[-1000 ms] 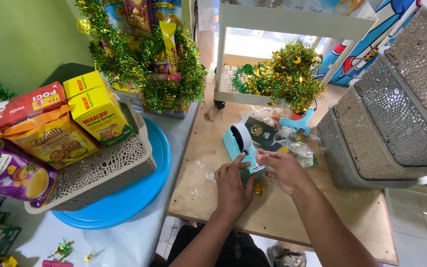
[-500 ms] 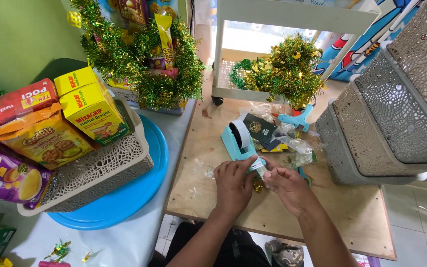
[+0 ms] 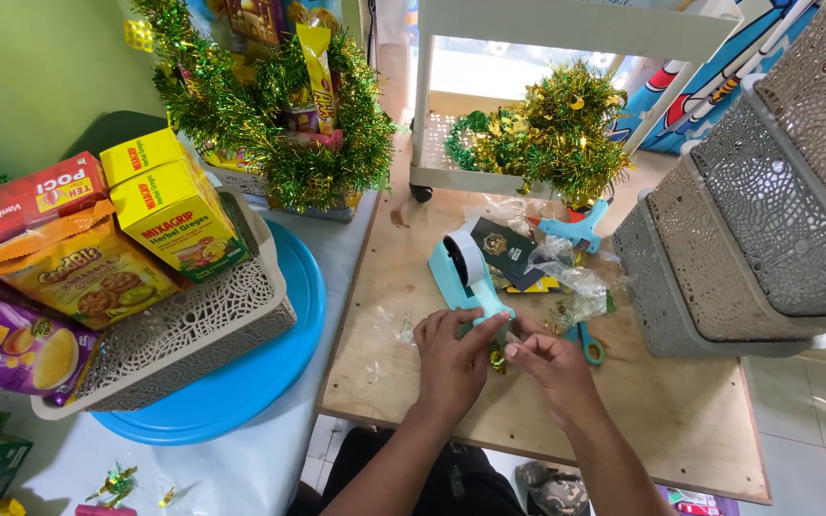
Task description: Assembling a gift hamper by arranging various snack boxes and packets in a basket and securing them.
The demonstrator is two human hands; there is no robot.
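Note:
My left hand and my right hand meet over a plywood board, their fingertips pinching a small gold-wrapped item between them. Just beyond the fingers stands a light blue tape dispenser with a white roll. Clear plastic wrappers, a dark packet and blue-handled scissors lie to the right of the dispenser. What exactly sits between the fingertips is partly hidden.
A grey perforated basket of snack packets rests on a blue round tray at left. Green tinsel decorations stand behind. Stacked grey baskets fill the right side. A white cart and a blue glue gun are at the back.
Both hands have drawn closer together in front of the tape dispenser; the right hand came down from beside the dispenser to meet the left at the small gold item.

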